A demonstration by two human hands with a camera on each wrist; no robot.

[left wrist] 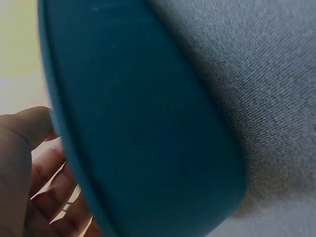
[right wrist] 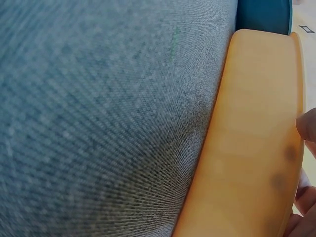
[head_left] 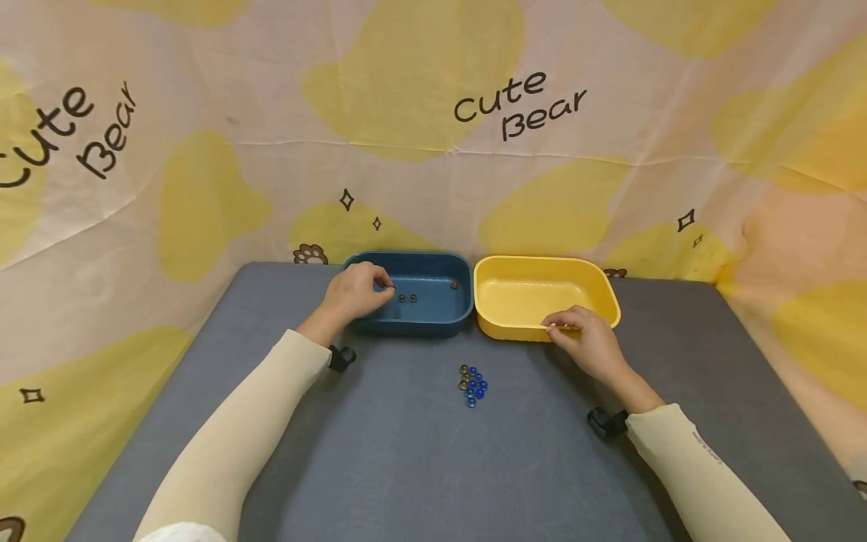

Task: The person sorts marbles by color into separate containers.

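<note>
In the head view my left hand (head_left: 359, 290) reaches over the left side of a blue plastic bin (head_left: 413, 329). Its thumb and index fingertips come close together above the bin's inside; I cannot tell if anything small is between them. Two brownish glass marbles (head_left: 408, 299) and a reddish marble (head_left: 454, 285) lie on that bin's floor. My right hand (head_left: 588, 342) is at the front rim of a yellow plastic bin (head_left: 501, 331). In the right wrist view its thumb (right wrist: 307, 126) overlaps the rim, while the other fingers lie behind the wall. The rim runs between them.
A small cluster of blue and brownish marbles (head_left: 473, 385) lies on the grey tabletop (head_left: 420, 459) in front of the bins. Both bins stand side by side at the back edge, close to a patterned cloth backdrop (head_left: 406, 105). A black strap is on each wrist.
</note>
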